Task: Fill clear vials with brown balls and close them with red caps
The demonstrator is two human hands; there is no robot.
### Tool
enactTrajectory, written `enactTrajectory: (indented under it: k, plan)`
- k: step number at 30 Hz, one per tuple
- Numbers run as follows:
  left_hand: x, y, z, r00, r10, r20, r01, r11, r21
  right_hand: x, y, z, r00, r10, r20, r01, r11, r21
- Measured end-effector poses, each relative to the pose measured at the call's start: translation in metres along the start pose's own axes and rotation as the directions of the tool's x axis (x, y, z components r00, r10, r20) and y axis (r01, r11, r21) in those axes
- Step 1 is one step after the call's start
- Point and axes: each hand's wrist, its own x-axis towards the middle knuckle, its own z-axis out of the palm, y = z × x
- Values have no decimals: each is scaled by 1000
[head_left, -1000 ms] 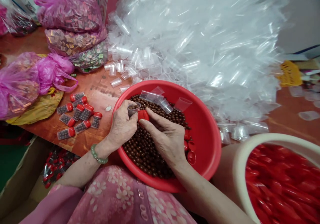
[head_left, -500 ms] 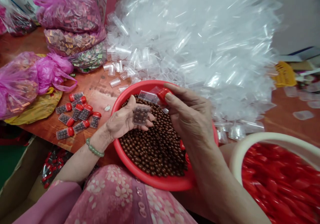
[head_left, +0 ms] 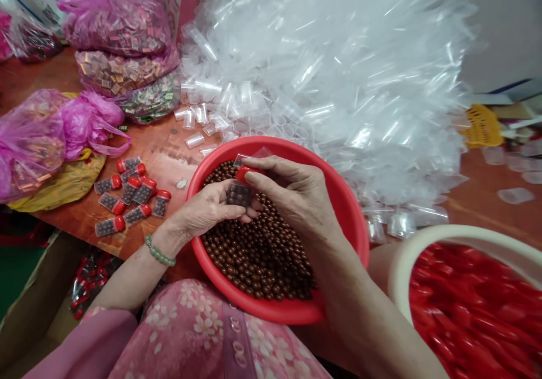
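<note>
A small clear plastic tube (head_left: 239,194) packed with brown beads is being gripped by the left hand (head_left: 207,209), while a red cap (head_left: 244,173) is being pinched by the right hand (head_left: 292,195) against the tube's upper end. The two hands are being held together above a red plastic basin (head_left: 271,144), and a jade bead bracelet (head_left: 157,250) is being worn on the left wrist. Loose brown beads (head_left: 258,255) are being contained in the basin, and it is being rested just above a pink floral garment (head_left: 199,328).

Beside the basin, capped, filled tubes (head_left: 135,192) are being left in a loose group on an orange-brown table (head_left: 165,153). Behind them, a great heap of empty clear tubes (head_left: 339,85) is being spread across the surface, and pink plastic bags (head_left: 114,23) of small packets are being stacked at the far left. At lower right, red caps (head_left: 474,311) are being held in a cream-rimmed tub (head_left: 440,243). A yellow basket (head_left: 483,126) is being kept further back, near a pale wall (head_left: 503,29), and a cardboard box (head_left: 29,288) is being kept below the table edge.
</note>
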Motion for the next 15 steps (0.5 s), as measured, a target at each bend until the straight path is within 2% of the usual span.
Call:
enactTrajectory:
  k: [6, 15]
  plan:
    - [1, -1, 2, 1000, 17, -4, -17, 995, 100, -2, 1, 1, 1000, -9, 20, 10, 999, -52]
    - [-1, 5, 12, 992, 11, -123, 22, 966, 258, -2, 10, -3, 997, 6, 73, 1, 996, -91]
